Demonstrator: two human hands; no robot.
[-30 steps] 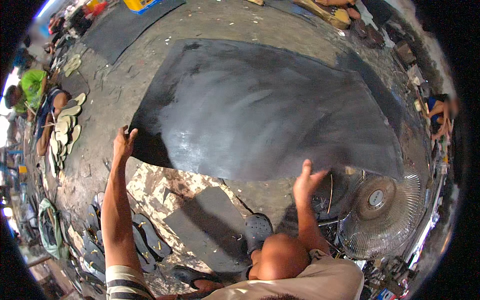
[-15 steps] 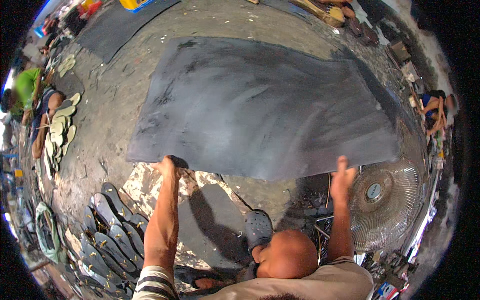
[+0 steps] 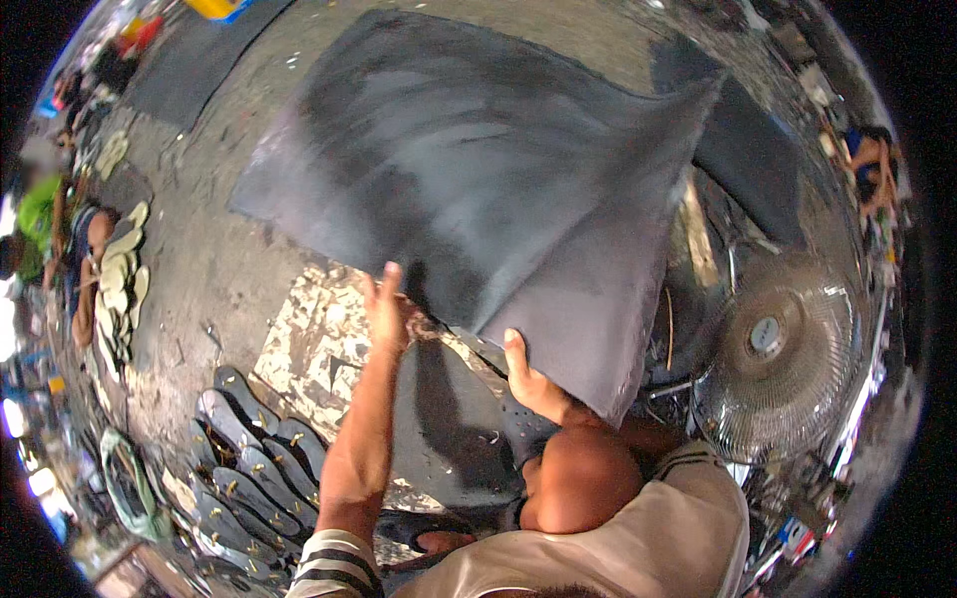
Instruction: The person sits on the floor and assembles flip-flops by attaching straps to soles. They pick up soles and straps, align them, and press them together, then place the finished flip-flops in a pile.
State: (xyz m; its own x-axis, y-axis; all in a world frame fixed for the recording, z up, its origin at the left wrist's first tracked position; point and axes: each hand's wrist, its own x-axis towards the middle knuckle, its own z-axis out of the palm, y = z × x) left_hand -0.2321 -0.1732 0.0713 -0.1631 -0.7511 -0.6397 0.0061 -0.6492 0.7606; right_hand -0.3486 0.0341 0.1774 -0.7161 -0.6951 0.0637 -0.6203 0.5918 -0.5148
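A large, thin dark grey sheet, rubber-like in look, is spread in front of me with smeared lighter patches. Its right part is bent up and folded over toward me, showing a paler surface. At the near edge, my left hand grips the sheet, partly blurred, with some fingers hidden. My right hand pinches the edge beside the fold, thumb on top and the other fingers underneath. Below the sheet, between my arms, lies a flat dark piece on a pale, blotchy board.
Several grey sandal soles lie at the near left. A wire-caged fan stands close on the right. Farther left, a person in green sits by pale soles. Other dark sheets lie beyond.
My right hand has moved left and nearer, folding the sheet's right side over. My left hand has shifted right and slightly farther away. The sheet's left corner has risen.
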